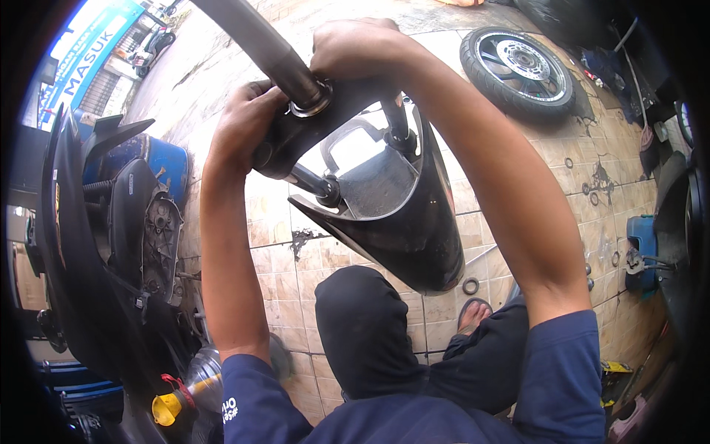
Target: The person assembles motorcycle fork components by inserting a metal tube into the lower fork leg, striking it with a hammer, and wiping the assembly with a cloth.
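Note:
A motorcycle front fork (322,122) is held up before me, its grey steering stem (255,48) slanting toward the upper left. My left hand (245,122) is closed round the near left side of the black fork bracket, beside the foot of the stem. On the stem's other side my right hand (351,50) is curled over the bracket's far end; its fingertips are hidden. Two fork legs run down from the bracket into a black front fender (414,248), which hangs above the tiles in front of my knee.
A wheel with tyre (518,70) lies on the tiled floor at the far right. A dark motorcycle (103,222) stands close on my left, with a blue drum (163,166) behind it. Near my left elbow is a yellow funnel (166,407). Several small rings, one a black ring (471,286), lie about.

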A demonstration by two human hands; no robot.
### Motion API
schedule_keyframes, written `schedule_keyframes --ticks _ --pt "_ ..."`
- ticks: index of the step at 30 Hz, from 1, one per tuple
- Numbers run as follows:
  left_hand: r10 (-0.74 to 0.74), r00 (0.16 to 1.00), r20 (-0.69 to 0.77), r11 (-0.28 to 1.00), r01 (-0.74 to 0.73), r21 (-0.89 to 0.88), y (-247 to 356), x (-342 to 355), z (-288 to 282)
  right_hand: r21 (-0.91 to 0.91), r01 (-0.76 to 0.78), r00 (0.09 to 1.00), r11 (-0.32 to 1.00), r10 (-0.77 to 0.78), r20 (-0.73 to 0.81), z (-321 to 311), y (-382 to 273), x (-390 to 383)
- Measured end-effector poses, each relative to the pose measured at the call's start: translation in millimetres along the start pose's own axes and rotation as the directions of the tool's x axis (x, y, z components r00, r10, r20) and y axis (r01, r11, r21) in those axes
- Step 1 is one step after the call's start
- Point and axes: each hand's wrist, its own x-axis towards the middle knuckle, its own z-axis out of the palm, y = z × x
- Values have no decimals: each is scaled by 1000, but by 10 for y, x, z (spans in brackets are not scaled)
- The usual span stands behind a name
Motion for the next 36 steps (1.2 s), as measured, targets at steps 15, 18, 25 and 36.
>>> schedule_keyframes --ticks 15,18,25,36 --pt "-73 995 70 986 83 -145 -57 -38 -129 294 -57 998 954 44 51 -67 -182 -189" --pt "-43 997 61 988 51 -143 -141 97 -192 338 -46 999 940 43 16 -104 -115 -232" --pt "40 992 122 995 -28 -93 -594 371 -420 715 253 812 652 259 -523 226 296 -495" --pt "621 783 18 519 -429 740 -628 227 -790 845 -440 215 304 949 -230 1449 650 -4894"
